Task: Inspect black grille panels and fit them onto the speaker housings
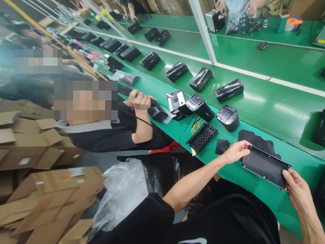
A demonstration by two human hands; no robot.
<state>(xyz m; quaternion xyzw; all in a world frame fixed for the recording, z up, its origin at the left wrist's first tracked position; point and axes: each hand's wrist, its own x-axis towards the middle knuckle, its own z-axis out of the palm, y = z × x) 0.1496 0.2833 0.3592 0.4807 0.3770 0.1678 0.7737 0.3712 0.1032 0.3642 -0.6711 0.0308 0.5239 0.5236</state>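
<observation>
Between my two hands I hold a black curved speaker panel (pixel 265 166), its hollow inner side facing up. My left hand (pixel 237 151) pinches its left end, the thumb on the inside. On the right end, my right hand (pixel 296 181) is closed with its thumb over the edge. A pile of black cloth pieces (pixel 256 140) lies on the green table just behind the panel, and a single black square (pixel 222 146) lies left of it. Nearby rests a perforated black grille (pixel 202 137) with yellow rubber bands (pixel 196 127) beside it.
Black speaker housings (pixel 228 117) stand along the bench. More lie on the green conveyor (pixel 274 101) behind. At the left, a co-worker's hand (pixel 139 100) is near a black speaker (pixel 157 112). Cardboard boxes (pixel 58 189) and a clear plastic bag (pixel 124 189) are at lower left.
</observation>
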